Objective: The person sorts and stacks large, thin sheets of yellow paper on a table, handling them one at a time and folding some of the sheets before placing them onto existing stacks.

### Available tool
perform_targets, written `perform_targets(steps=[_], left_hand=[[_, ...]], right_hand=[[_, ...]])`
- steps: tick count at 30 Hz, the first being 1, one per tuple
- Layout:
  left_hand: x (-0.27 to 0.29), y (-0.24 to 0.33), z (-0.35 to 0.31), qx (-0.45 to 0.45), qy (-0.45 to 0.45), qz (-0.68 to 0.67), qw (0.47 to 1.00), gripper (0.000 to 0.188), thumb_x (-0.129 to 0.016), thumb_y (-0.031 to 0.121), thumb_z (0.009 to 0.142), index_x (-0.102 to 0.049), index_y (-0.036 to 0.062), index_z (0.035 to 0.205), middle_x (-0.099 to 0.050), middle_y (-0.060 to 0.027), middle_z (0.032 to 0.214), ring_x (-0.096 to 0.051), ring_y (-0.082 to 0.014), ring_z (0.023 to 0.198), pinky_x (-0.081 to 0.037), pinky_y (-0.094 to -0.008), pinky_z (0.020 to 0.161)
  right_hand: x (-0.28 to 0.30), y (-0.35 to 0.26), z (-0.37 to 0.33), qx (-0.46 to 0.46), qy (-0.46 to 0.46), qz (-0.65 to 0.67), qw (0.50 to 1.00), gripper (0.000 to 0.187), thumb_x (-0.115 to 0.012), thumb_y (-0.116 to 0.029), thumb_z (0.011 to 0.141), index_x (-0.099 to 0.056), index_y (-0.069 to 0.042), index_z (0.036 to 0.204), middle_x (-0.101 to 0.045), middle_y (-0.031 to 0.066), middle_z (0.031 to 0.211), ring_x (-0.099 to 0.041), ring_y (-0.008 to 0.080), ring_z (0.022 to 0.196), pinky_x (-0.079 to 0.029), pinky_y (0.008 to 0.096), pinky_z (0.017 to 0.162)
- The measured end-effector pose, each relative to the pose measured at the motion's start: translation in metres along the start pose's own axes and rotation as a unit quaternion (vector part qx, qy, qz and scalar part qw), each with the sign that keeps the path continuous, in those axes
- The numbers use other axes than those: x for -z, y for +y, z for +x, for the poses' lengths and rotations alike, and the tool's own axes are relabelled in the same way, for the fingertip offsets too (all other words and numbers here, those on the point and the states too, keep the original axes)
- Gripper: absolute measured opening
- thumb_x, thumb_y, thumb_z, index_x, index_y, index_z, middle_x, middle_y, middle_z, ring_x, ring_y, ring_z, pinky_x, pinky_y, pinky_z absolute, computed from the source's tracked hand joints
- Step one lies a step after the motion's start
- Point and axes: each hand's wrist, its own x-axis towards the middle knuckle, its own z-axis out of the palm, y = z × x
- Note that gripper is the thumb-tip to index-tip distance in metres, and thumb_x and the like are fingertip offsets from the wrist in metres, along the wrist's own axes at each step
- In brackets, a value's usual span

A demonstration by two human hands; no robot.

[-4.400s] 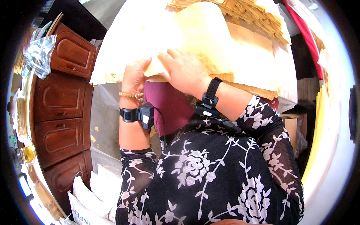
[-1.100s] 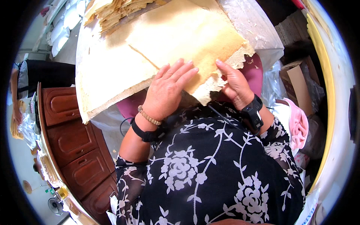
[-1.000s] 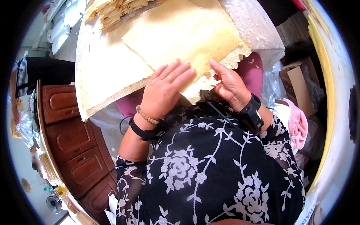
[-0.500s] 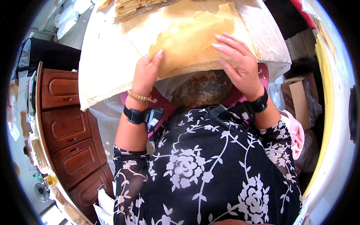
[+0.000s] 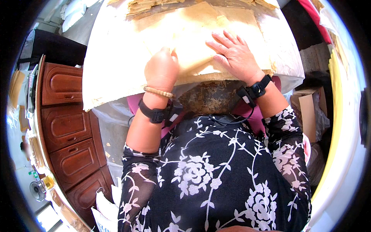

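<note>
On the table, a folded sheet slants lengthwise up rightward, left fingers curled, grip unclear, right fingers spread.

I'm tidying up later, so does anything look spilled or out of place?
Yes: a few pale scraps lie loose on the floor beside the brown cabinet, like litter. Glare washes out much of the yellow sheet beside the right hand, so damage there is hard to judge.

Small workshop, looks like: I'm at a plastic-covered table with stacked sheets at its far side; wooden cabinets and white sacks to my left, cardboard box to my right.
</note>
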Motion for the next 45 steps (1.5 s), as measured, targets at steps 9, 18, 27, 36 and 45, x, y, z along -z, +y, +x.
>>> perform_targets(steps=[9, 18, 27, 36, 45], left_hand=[[0.014, 0.012, -0.021, -0.250, 0.180, 0.027, 0.951, 0.063, -0.072, 0.036, 0.088, -0.051, 0.0035, 0.138, -0.053, -0.0192, 0.142, -0.051, -0.0343, 0.130, -0.041, -0.0464, 0.106], [-0.002, -0.018, 0.003, -0.279, 0.035, 0.055, 0.958, 0.036, -0.065, 0.012, 0.085, -0.063, 0.0073, 0.121, -0.067, -0.0139, 0.122, -0.063, -0.0363, 0.115, -0.051, -0.0428, 0.094], [0.028, -0.078, -0.018, -0.185, -0.174, -0.340, 0.906, 0.031, -0.065, 0.002, 0.080, -0.071, 0.0005, 0.111, -0.073, -0.0137, 0.117, -0.065, -0.0123, 0.095, -0.052, -0.0271, 0.087], [0.012, -0.096, 0.002, -0.024, -0.218, -0.459, 0.861, 0.026, -0.069, 0.017, 0.094, -0.071, 0.0024, 0.116, -0.071, 0.0015, 0.102, -0.060, -0.0046, 0.088, -0.050, -0.0225, 0.075], [-0.009, -0.064, 0.021, 0.004, -0.053, -0.450, 0.891, 0.034, -0.069, 0.029, 0.095, -0.070, -0.0008, 0.109, -0.072, -0.0055, 0.086, -0.063, -0.0131, 0.073, -0.050, -0.0312, 0.064]], right_hand=[[0.019, -0.004, 0.010, 0.000, -0.058, -0.016, 0.998, 0.058, -0.059, -0.052, 0.091, -0.055, -0.025, 0.143, -0.049, 0.0087, 0.151, -0.045, 0.0339, 0.137, -0.036, 0.0489, 0.108], [0.024, 0.038, 0.025, 0.019, -0.010, 0.047, 0.999, 0.036, -0.069, -0.020, 0.080, -0.070, -0.013, 0.115, -0.069, 0.0085, 0.119, -0.064, 0.0283, 0.109, -0.050, 0.0397, 0.094], [0.034, 0.046, -0.027, -0.082, -0.052, 0.431, 0.897, 0.025, -0.079, -0.017, 0.083, -0.072, 0.000, 0.101, -0.075, 0.0066, 0.090, -0.067, 0.0133, 0.080, -0.053, 0.0270, 0.074], [0.009, 0.051, -0.004, -0.185, 0.034, 0.544, 0.818, 0.023, -0.068, -0.018, 0.096, -0.068, 0.001, 0.108, -0.066, -0.0043, 0.089, -0.054, 0.0052, 0.079, -0.047, 0.0250, 0.070], [0.000, 0.049, 0.020, -0.279, 0.074, 0.372, 0.882, 0.029, -0.062, -0.027, 0.098, -0.068, 0.000, 0.106, -0.072, 0.0142, 0.089, -0.066, 0.0235, 0.082, -0.051, 0.0356, 0.075]])
